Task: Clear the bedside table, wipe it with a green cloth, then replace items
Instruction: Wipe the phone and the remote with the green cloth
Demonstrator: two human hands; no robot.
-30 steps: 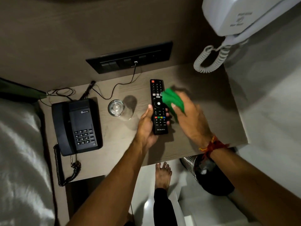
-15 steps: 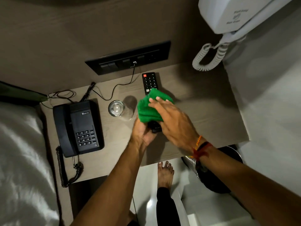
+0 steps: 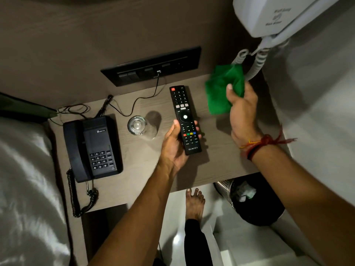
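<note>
My left hand [image 3: 173, 148] grips the lower half of a black remote control [image 3: 184, 116], buttons up, over the middle of the wooden bedside table [image 3: 138, 175]. My right hand [image 3: 242, 110] holds a bunched green cloth [image 3: 222, 89] above the table's back right corner, clear of the remote. A clear drinking glass [image 3: 139, 126] stands on the table just left of the remote. A black desk phone [image 3: 93, 148] sits at the table's left end.
A dark switch panel [image 3: 151, 67] on the wall has a cable plugged in, trailing across the table. A white wall unit [image 3: 276, 14] with a coiled cord [image 3: 255, 62] hangs at upper right. White bedding [image 3: 23, 179] lies left. A bin [image 3: 251, 200] stands below right, beside my bare foot [image 3: 194, 204].
The green cloth was over the remote half a second ago; my right hand has lifted it away to the back right, uncovering the remote. My left hand still holds the remote.
</note>
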